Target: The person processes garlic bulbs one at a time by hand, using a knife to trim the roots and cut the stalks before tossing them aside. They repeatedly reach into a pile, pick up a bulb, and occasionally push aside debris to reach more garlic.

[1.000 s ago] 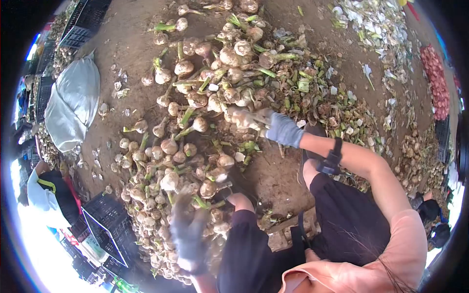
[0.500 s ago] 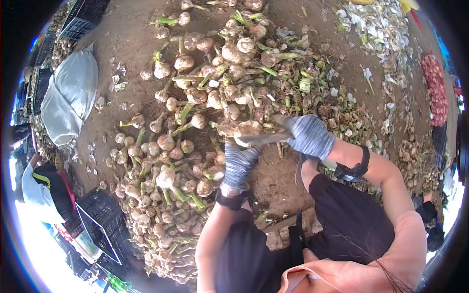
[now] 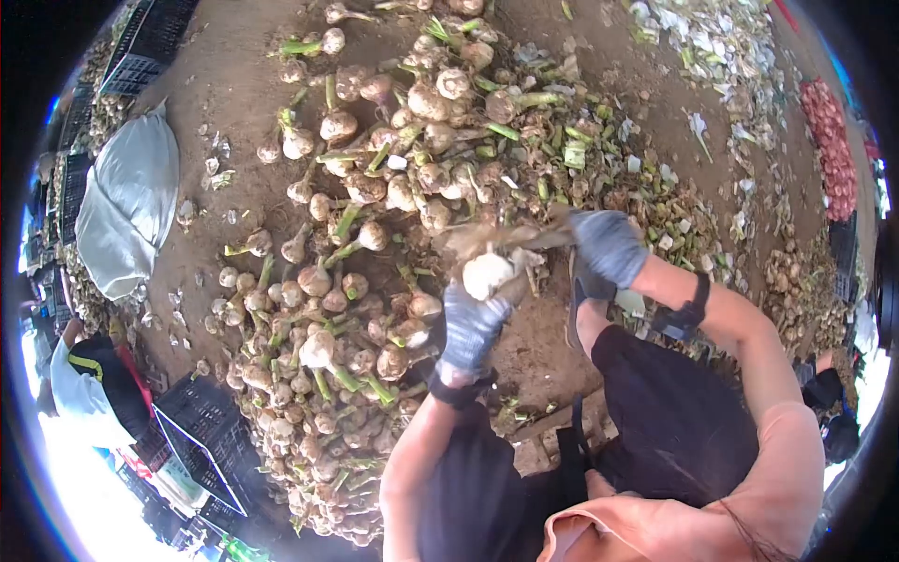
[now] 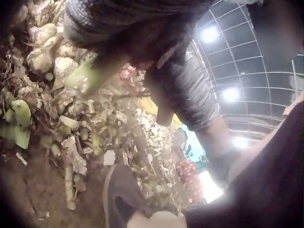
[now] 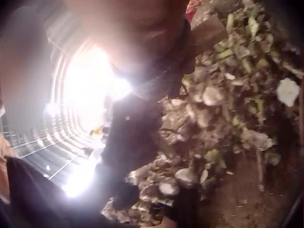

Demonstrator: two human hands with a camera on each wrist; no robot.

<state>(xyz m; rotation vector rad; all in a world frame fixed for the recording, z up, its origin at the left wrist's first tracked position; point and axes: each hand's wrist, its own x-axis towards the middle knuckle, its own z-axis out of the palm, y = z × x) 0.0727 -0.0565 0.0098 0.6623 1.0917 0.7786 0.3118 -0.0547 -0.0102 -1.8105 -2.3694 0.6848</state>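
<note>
My left hand (image 3: 471, 323), in a grey striped glove, holds a garlic bulb (image 3: 488, 276) in front of my knees, its white side facing up. In the left wrist view, a pale green garlic stalk (image 4: 90, 78) shows below the gloved fingers. The right hand (image 3: 609, 248), gloved alike, grips a knife (image 3: 538, 234) whose blade is blurred and points left, just beyond the bulb. A stubby handle end (image 4: 165, 115) sticks out below the right hand in the left wrist view. The right wrist view is dark and blurred around the hand.
Many untrimmed garlic bulbs (image 3: 314, 348) with stalks lie heaped to the left and ahead. Cut stalks and peelings (image 3: 674, 211) cover the ground at right. A black crate (image 3: 201, 436), a pale sack (image 3: 131, 201) and a red net sack (image 3: 826, 145) stand farther out. My shoe (image 3: 590, 286) is close by.
The left hand came from the heap at lower left to the middle and now holds a bulb. The right hand moved right and downward with the knife, and the bulb's white side now shows.
</note>
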